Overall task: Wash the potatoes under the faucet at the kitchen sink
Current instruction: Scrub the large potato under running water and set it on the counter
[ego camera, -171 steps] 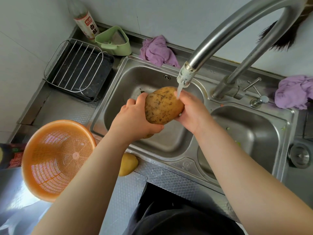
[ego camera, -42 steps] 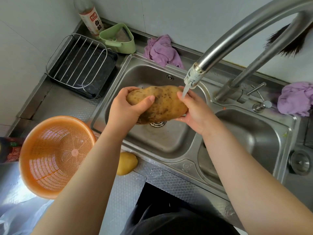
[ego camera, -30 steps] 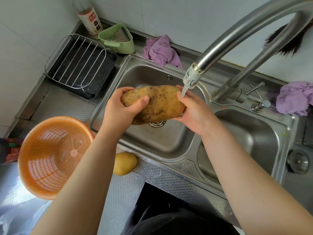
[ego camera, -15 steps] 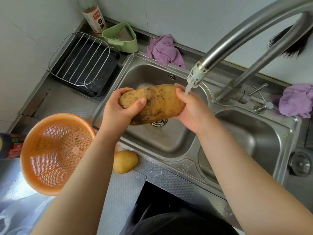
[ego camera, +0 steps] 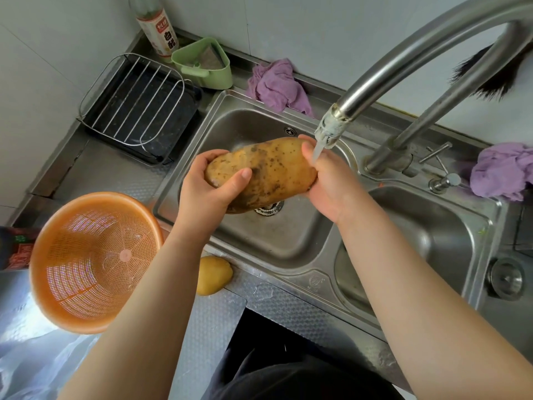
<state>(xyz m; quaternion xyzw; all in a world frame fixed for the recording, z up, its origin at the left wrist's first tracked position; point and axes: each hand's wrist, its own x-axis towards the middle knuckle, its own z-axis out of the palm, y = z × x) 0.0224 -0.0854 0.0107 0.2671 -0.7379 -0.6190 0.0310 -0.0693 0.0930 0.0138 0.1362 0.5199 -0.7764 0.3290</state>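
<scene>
Over the left basin of a steel double sink (ego camera: 302, 272), frame center, both hands hold 1 large speckled potato (ego camera: 268, 171): left hand (ego camera: 207, 192) curled round its left end, right hand (ego camera: 331, 183) wrapped on the right end under the faucet (ego camera: 403, 67) stream. Textured steel counter (ego camera: 109, 171), grey tiled wall. Lower left: orange colander (ego camera: 92, 261); a 2nd small potato (ego camera: 215, 275) lies beside it. Upper left: rack tray (ego camera: 138, 108), green caddy (ego camera: 207, 64), bottle (ego camera: 158, 27); 2 purple cloths (ego camera: 277, 85).
</scene>
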